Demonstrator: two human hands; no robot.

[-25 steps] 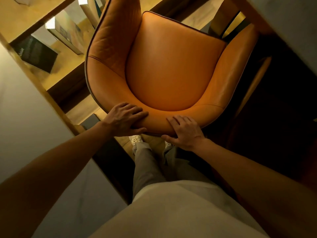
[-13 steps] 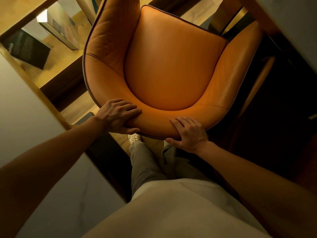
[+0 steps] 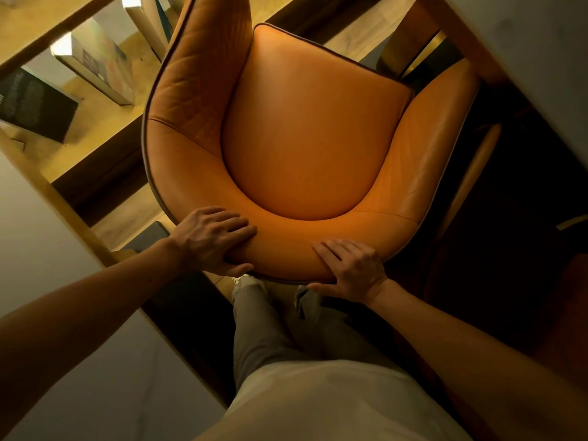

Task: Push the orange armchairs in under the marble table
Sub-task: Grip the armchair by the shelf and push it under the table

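I look straight down on an orange leather armchair (image 3: 305, 138) with a rounded seat cushion and curved arms. My left hand (image 3: 213, 240) grips the top rim of its backrest on the left, fingers over the front and thumb behind. My right hand (image 3: 353, 272) grips the same rim on the right. A pale tabletop with a wooden edge (image 3: 541, 58) crosses the upper right corner, just beyond the chair's right arm. A gold table leg (image 3: 423, 55) shows beside the seat's front. The chair's legs are hidden.
A pale veined slab with a wooden edge (image 3: 47, 265) runs along the left, close to the chair. Books (image 3: 95, 65) lie on a lit surface at the upper left. The curved arm of another chair (image 3: 471, 173) sits in shadow on the right. My legs (image 3: 264, 329) stand behind the backrest.
The chair and both hands have drifted slightly lower in view, and the chair has turned a little. Both hands keep their hold on the backrest rim.
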